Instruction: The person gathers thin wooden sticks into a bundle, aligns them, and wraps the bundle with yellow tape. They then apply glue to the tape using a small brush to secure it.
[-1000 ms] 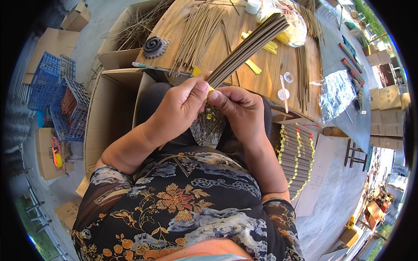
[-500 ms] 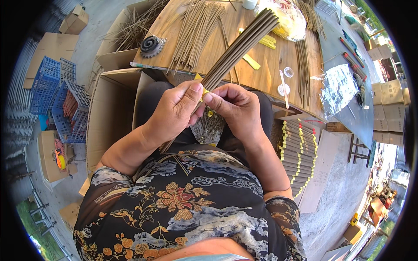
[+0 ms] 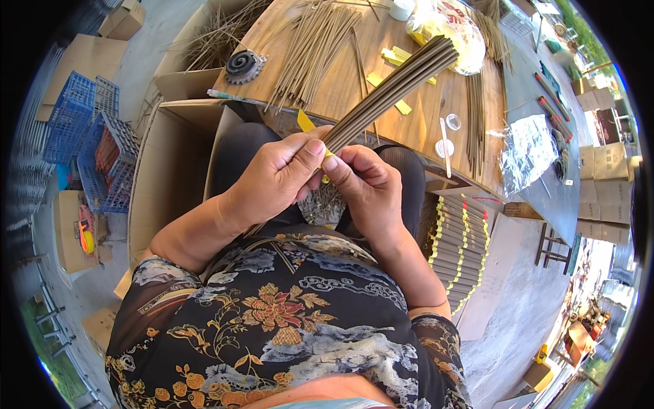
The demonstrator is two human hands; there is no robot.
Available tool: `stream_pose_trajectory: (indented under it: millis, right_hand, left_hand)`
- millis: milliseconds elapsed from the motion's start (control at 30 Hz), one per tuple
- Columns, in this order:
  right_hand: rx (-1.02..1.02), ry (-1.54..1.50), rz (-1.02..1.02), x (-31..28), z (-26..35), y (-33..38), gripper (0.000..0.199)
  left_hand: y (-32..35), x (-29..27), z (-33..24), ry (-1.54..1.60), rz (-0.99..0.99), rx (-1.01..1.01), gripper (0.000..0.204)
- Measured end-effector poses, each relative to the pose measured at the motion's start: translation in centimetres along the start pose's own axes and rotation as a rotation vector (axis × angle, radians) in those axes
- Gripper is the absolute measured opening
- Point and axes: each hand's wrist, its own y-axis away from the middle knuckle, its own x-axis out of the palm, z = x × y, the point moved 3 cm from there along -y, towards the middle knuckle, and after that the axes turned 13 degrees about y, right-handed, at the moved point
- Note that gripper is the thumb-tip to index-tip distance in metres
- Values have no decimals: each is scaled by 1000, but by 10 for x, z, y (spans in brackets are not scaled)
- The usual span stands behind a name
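My left hand (image 3: pixel 279 169) is closed round a bundle of brown incense sticks (image 3: pixel 398 88), held slanting above my lap with its top end up and to the right. A yellow paper strip (image 3: pixel 306 121) sits at the bundle, one end poking up beyond my left hand. Pressed against the bundle at my left thumb, my right hand (image 3: pixel 368 183) pinches the strip between thumb and fingers. Its curled fingers hide part of the strip. The lower sticks pass behind my left wrist.
On the wooden table (image 3: pixel 426 126) lie loose incense sticks (image 3: pixel 317 54), more yellow strips (image 3: pixel 402 107), a black coil (image 3: pixel 244 67) and a plastic bag (image 3: pixel 466 41). An open cardboard box (image 3: pixel 174 170) stands left. Tied bundles (image 3: pixel 456 252) are stacked at right.
The bundle's top end has swung right and slightly down. More of the yellow strip's end shows above my left hand. Both hands keep their grip close together.
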Motion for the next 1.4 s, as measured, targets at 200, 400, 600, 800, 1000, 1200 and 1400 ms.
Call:
stream_pose_trajectory:
  millis: [200,400,600,800,1000,1200,1400]
  right_hand:
    - [-47,-280,103,3,3,4,14]
    - [-131,-343,63,4,-2,10,18]
    - [-120,-396,114,4,4,13,25]
    - [-183,-411,152,3,10,15,30]
    - [-360,-209,155,-2,22,12,27]
    - [-537,222,25,-15,23,9,26]
    - [-496,154,54,-21,11,10,38]
  left_hand:
    - [4,6,-4,-12,104,28,40]
    - [5,12,-4,58,215,4,41]
    - [8,17,-7,220,299,44,56]
    - [9,19,-11,324,327,-42,79]
    - [8,15,-6,369,336,-252,90]
    - [8,16,-6,362,334,-292,47]
    - [10,16,-11,284,336,-237,38]
